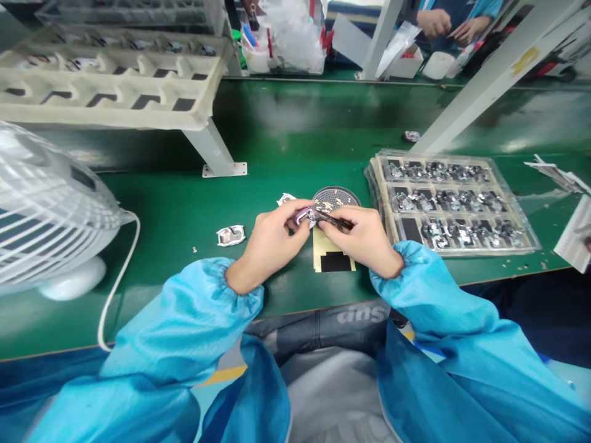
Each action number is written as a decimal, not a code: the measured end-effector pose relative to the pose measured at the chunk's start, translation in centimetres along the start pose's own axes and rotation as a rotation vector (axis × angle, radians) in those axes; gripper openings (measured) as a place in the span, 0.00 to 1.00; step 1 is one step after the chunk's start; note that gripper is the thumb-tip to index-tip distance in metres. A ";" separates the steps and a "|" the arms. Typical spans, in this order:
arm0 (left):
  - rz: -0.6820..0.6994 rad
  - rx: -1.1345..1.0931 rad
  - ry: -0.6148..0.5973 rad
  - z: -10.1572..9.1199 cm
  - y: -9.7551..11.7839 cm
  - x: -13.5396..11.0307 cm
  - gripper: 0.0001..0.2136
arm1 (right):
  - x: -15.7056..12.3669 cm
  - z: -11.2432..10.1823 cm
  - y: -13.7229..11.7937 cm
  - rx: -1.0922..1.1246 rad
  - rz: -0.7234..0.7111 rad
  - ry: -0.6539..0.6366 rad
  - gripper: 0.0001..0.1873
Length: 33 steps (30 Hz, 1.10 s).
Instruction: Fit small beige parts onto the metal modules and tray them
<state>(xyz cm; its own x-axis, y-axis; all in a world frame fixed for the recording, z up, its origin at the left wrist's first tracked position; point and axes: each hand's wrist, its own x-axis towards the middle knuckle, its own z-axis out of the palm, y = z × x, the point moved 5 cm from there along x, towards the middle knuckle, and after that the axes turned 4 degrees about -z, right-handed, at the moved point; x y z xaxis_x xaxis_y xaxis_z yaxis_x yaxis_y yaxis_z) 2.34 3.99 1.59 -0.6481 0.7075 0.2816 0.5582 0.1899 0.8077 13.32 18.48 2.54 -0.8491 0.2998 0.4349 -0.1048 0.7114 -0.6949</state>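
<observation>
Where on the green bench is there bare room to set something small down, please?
Mostly bare: the bench between the white cord and the silvery part left of the left hand; behind the round dish, between the shelf leg and tray stack. Crowded: around that hand, the right hand, the dish and yellow sheet.

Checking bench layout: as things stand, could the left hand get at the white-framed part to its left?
Probably yes: the white-framed part lies on the green tabletop close to the left hand, with nothing visible between. That hand holds a purple-edged part, though, so its grip may need freeing.
</observation>
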 end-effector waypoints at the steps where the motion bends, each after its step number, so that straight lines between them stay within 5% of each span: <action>1: -0.002 0.015 0.002 0.0 0.0 0.0 0.16 | 0.0 0.0 0.0 -0.010 -0.007 0.003 0.05; 13: -0.008 0.133 -0.072 -0.3 0.1 0.3 0.17 | 0.0 0.4 0.1 -0.026 -0.120 -0.112 0.06; 19: -0.127 -0.177 -0.135 -0.2 -0.7 1.0 0.14 | -0.2 0.4 0.3 -0.047 -0.114 -0.204 0.06; 27: -0.330 -0.518 -0.146 -0.2 -0.9 1.7 0.15 | 0.0 -0.4 -0.3 0.121 -0.146 0.008 0.09; 33: -0.158 -0.268 -0.071 -0.2 -0.7 1.2 0.13 | -0.1 -0.3 -0.1 0.078 -0.093 0.022 0.07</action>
<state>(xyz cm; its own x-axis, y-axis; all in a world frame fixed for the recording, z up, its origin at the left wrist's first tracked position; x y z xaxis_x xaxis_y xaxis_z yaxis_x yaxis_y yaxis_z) 1.05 4.57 1.44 -0.6733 0.7308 0.1126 0.2906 0.1216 0.9491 13.53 18.59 2.75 -0.8227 0.2493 0.5109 -0.2228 0.6855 -0.6932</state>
